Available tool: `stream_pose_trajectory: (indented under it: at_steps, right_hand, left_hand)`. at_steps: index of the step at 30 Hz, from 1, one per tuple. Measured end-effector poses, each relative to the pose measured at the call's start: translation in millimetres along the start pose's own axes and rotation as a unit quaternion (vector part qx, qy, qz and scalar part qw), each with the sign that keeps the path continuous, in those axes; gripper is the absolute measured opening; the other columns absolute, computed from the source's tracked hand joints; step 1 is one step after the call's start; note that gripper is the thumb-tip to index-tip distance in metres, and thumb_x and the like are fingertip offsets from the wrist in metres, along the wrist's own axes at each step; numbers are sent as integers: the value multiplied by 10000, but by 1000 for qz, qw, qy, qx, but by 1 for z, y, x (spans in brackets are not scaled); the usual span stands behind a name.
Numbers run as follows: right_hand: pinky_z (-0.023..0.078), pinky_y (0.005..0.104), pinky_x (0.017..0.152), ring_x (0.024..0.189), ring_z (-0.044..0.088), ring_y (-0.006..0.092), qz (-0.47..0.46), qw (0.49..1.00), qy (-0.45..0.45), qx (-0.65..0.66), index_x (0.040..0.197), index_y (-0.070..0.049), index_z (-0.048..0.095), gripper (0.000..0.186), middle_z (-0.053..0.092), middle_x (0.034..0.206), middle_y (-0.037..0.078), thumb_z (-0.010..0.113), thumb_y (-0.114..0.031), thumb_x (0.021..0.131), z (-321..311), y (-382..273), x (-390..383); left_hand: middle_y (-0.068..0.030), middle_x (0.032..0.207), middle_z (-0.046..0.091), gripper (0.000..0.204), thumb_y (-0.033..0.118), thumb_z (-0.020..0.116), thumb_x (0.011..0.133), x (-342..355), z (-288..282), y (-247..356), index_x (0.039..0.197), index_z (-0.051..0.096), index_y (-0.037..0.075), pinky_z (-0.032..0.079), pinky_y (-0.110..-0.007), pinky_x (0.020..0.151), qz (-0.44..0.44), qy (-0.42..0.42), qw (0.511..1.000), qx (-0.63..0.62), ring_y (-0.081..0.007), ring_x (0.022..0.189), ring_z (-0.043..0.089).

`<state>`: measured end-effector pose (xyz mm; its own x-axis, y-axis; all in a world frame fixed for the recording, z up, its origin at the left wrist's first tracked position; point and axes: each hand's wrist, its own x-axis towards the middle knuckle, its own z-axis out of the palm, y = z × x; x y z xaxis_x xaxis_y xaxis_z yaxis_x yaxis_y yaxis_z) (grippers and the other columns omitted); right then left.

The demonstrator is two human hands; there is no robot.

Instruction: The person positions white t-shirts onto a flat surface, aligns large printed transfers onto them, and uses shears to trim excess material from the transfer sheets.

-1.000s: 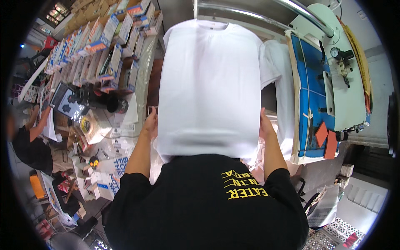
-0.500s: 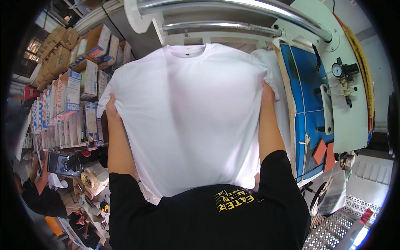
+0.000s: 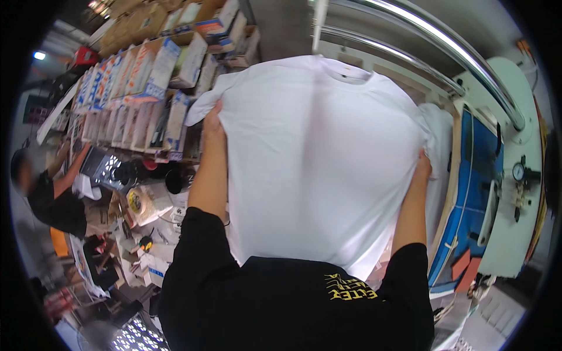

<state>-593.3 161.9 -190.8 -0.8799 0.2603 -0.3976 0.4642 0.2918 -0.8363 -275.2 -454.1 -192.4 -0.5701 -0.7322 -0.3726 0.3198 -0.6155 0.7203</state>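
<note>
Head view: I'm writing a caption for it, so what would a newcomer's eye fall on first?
First, the large plain white fabric T-shirt spread across the middle, with the left fingers and right fingers holding it at its two sides. Next, the pale-framed, flat blue panel at the right, and the rows of white, blue and orange cardboard boxes at the upper left.

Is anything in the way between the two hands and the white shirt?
Nothing that shows. The left hand grips the white shirt by the left sleeve, and the right hand has its right side, so both already touch it.
</note>
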Motion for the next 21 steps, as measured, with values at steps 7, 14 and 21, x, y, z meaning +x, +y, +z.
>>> stream_pose_trajectory:
  at_steps: [7, 14, 21]
  right_hand:
    - [442, 375, 993, 1137, 604, 285, -38, 984, 112, -133, 1207, 104, 601, 529, 610, 1291, 218, 611, -358, 949, 29, -20, -33]
    - [483, 443, 933, 1044, 652, 364, -284, 921, 77, -254, 980, 40, 714, 421, 678, 1122, 237, 585, -349, 883, 25, 1, -27]
    - [505, 408, 897, 960, 663, 360, -323, 865, 8, -384, 1059, -20, 699, 421, 705, 983, 190, 609, -396, 894, 28, -140, -152]
  left_hand:
    - [-156, 1214, 644, 315, 161, 561, 972, -23, 7, -3, 1217, 591, -35, 531, -414, 920, -27, 48, 998, 7, -299, 1048, 651]
    - [-192, 866, 693, 417, 338, 718, 841, -33, 48, -18, 1048, 668, -21, 547, -398, 763, -148, -36, 711, 687, -288, 803, 687]
    - [-171, 957, 687, 216, 231, 658, 873, -57, 137, 23, 951, 690, 32, 497, -428, 844, 388, -159, 677, 605, -351, 953, 642]
